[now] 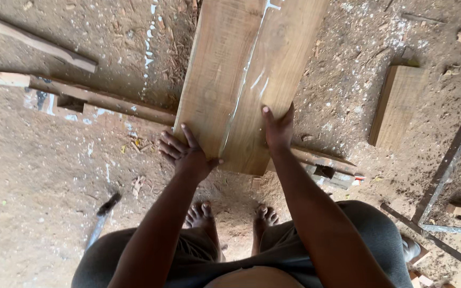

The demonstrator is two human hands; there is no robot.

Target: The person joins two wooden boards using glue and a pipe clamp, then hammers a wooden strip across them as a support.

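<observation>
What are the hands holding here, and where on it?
Both hands press on two wide boards laid side by side with white glue along the seam. The left hand grips the near-left corner; the right hand lies flat on the near end.
</observation>
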